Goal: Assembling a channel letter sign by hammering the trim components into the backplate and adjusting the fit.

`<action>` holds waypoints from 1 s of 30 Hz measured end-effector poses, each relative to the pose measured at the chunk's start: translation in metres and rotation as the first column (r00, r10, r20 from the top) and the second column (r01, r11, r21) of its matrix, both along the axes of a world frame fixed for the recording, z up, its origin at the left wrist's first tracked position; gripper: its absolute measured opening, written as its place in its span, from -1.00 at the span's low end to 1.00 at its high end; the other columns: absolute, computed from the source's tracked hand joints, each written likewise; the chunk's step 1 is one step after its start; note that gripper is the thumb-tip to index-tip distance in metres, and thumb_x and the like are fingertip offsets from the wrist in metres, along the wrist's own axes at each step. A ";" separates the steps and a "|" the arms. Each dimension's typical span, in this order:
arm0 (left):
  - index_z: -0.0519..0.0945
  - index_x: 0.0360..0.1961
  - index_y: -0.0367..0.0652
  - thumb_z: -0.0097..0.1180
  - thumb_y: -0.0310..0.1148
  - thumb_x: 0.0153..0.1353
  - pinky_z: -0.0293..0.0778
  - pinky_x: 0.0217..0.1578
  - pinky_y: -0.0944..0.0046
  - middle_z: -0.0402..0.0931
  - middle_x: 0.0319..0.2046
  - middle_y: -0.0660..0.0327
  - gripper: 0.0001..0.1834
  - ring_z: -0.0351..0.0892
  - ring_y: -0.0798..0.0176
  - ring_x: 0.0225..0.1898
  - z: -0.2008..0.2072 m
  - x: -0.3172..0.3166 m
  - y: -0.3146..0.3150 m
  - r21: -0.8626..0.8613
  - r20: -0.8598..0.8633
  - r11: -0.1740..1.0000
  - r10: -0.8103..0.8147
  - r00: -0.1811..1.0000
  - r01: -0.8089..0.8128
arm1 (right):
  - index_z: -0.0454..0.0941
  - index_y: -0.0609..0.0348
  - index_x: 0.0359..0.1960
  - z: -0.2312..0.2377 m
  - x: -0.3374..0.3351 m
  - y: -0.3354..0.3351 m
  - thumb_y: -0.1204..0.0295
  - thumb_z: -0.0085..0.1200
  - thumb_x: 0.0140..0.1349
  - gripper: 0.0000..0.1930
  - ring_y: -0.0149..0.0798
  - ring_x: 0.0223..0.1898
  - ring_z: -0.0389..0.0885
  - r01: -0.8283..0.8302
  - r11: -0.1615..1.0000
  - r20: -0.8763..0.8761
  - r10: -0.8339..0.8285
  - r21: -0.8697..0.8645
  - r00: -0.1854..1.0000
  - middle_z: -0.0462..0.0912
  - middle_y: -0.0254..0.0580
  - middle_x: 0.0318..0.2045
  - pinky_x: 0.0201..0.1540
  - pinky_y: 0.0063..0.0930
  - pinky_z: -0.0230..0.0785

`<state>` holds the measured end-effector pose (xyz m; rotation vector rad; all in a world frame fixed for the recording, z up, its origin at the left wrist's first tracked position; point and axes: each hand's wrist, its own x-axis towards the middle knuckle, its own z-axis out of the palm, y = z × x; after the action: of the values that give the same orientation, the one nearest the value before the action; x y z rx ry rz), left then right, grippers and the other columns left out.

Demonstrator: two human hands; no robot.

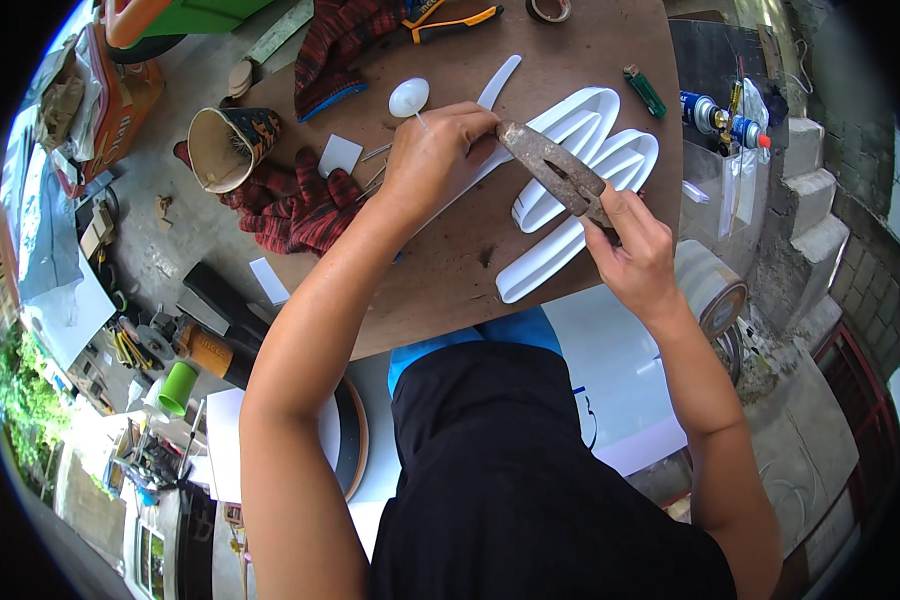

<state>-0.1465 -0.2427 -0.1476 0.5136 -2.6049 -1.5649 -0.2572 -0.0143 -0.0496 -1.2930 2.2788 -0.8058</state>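
My right hand (632, 245) grips a pair of rusty metal pliers (555, 168) by the handle end. The head of the pliers reaches up and left to the fingertips of my left hand (440, 150). Those left fingers are curled closed, and what they pinch is hidden. Under and beside them runs a thin white strip (467, 186), and a curved white piece (500, 82) shows beyond. Just past the left knuckles is a white oval piece (409, 98) with a thin stem. Wavy white channel-shaped pieces (580, 160) lie below the pliers on the brown tabletop (440, 285).
Red-and-black knit gloves (295, 205) and a paper cup (232, 150) lie left of my left arm. Orange-handled pliers (457, 25) and a tape roll (548, 8) sit at the far edge. A green lighter (645, 92) and blue canisters (705, 112) are at right.
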 end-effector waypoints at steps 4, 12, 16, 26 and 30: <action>0.75 -0.17 -0.16 0.35 -0.52 0.10 0.60 -0.16 0.17 0.73 -0.17 0.18 -0.77 0.72 0.01 -0.18 -0.003 0.000 0.002 -0.033 -0.023 0.999 -0.002 1.000 0.001 | 0.52 0.25 0.27 0.002 0.001 -0.001 0.65 0.28 0.16 -0.43 -0.09 -0.49 0.61 -0.015 1.000 -0.028 0.015 -0.023 1.000 0.57 -0.09 -0.35 -0.39 -0.25 0.50; 0.71 -0.18 -0.20 0.37 -0.51 0.13 0.54 -0.34 0.26 0.68 -0.22 0.22 -0.79 0.65 0.19 -0.41 0.002 0.000 0.001 0.009 -0.096 1.000 0.017 0.995 -0.016 | 0.57 0.29 0.21 0.007 -0.005 0.007 0.65 0.29 0.15 -0.48 -0.06 -0.44 0.65 0.052 0.982 -0.046 -0.061 -0.182 0.997 0.62 -0.04 -0.34 -0.36 -0.32 0.54; 0.69 -0.17 -0.20 0.36 -0.52 0.15 0.46 -0.44 0.31 0.65 -0.17 0.29 -0.80 0.52 0.35 -0.52 -0.003 0.004 -0.002 0.042 -0.087 0.999 0.021 0.996 -0.018 | 0.60 0.36 0.14 0.015 -0.010 0.003 0.64 0.30 0.18 -0.56 -0.07 -0.37 0.70 0.094 0.983 -0.047 -0.103 -0.159 0.994 0.67 -0.01 -0.30 -0.30 -0.35 0.56; 0.73 -0.34 -0.11 0.41 -0.41 0.11 0.62 -0.32 0.16 0.66 -0.20 0.35 -0.90 0.72 0.16 -0.36 0.000 -0.003 0.005 -0.106 -0.062 0.994 0.029 0.998 -0.035 | 0.57 0.36 0.17 0.007 -0.004 0.009 0.63 0.32 0.16 -0.51 -0.10 -0.40 0.68 0.088 0.994 0.040 -0.086 -0.068 0.996 0.65 -0.03 -0.30 -0.32 -0.30 0.56; 0.73 -0.34 -0.11 0.41 -0.43 0.10 0.62 -0.33 0.16 0.66 -0.20 0.36 -0.89 0.72 0.17 -0.38 -0.007 -0.002 0.005 -0.133 -0.103 0.990 0.035 0.994 -0.049 | 0.56 0.32 0.20 -0.004 -0.002 0.010 0.62 0.32 0.16 -0.48 -0.11 -0.44 0.65 0.039 0.994 0.025 -0.037 -0.100 0.999 0.63 -0.05 -0.33 -0.36 -0.27 0.54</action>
<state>-0.1485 -0.2381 -0.1542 0.4636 -2.5833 -1.3528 -0.2595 -0.0043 -0.0532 -1.2800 2.2778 -0.9549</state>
